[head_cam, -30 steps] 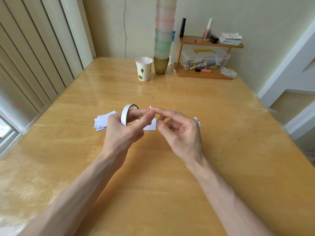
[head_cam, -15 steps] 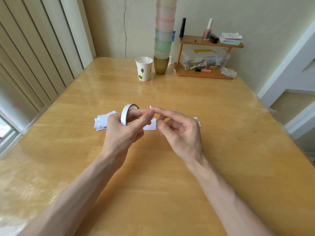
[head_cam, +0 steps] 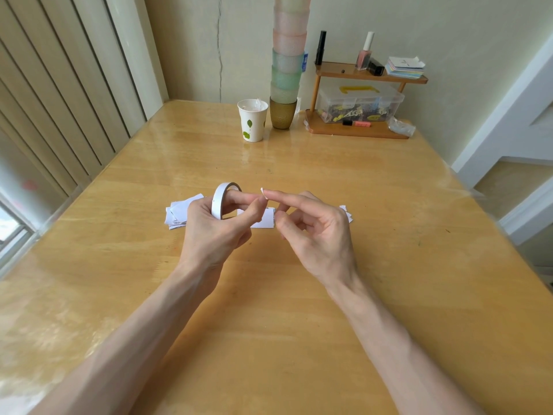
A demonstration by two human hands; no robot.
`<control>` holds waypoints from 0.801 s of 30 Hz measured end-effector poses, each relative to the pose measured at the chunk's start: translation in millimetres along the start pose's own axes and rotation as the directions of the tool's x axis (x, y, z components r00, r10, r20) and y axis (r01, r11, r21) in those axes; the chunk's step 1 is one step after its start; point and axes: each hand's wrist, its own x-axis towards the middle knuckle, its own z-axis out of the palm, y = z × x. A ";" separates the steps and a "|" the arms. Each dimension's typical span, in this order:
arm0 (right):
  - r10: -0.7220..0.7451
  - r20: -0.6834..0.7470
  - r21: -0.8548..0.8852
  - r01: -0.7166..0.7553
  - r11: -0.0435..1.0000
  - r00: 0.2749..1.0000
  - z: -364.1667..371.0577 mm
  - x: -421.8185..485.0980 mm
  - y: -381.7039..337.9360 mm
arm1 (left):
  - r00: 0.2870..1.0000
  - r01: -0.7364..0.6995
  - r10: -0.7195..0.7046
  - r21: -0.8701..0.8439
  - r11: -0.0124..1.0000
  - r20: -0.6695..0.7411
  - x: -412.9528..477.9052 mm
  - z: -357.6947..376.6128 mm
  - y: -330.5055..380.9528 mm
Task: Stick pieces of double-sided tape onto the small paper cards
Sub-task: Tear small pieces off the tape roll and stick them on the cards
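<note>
Head view: one tape roll in curled left hand, one tape scrap on right hand's straight forefinger.

Glossy honey-coloured wooden table fills the frame. Behind it, a cream plaster wall with a vertical crack. Beige vertical slats upper left; bright daylit window at left edge.

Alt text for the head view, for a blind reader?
The left hand grips a roll of double-sided tape over a wooden table, and a small white tape piece sticks to the index fingertip of the right hand. Paper cards lie beneath.
</note>
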 end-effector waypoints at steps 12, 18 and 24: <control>-0.043 -0.018 -0.044 0.042 0.998 0.999 -1.2 0.5 0.9 | 0.998 0.008 -0.006 -0.030 1.000 0.064 1.5 -1.4 -1.2; -0.078 -0.020 -0.093 0.076 0.993 0.997 -2.1 0.9 3.2 | 0.999 0.014 -0.012 -0.040 0.999 0.051 1.2 -0.9 0.3; -0.113 -0.006 -0.164 0.110 0.980 0.994 -1.9 0.0 4.0 | 0.999 0.038 -0.036 -0.034 0.999 0.037 1.2 -1.4 1.4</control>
